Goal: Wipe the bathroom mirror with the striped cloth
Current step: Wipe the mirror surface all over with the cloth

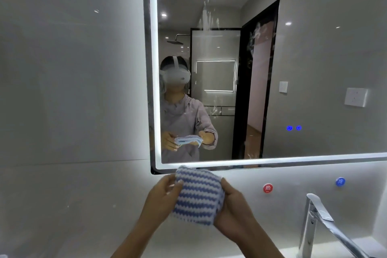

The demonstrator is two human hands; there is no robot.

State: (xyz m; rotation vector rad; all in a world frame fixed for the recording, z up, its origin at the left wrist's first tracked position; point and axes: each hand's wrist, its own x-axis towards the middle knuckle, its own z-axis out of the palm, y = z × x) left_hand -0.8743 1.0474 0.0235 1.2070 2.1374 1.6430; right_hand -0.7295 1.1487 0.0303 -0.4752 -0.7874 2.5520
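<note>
A: We see the striped cloth (198, 196) in wavy blue and white bands, just below the mirror (314, 65) with its glowing white border.

B: Under the mirror we make out a red round label (267, 188) and a blue one (340, 181). The faucet (320, 224) looks chrome, perhaps.

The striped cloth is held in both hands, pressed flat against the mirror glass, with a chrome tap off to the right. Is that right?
Not quite. The head view shows the striped cloth held between the left hand and right hand below the mirror, not touching the glass. The chrome tap is indeed on the right.
</note>
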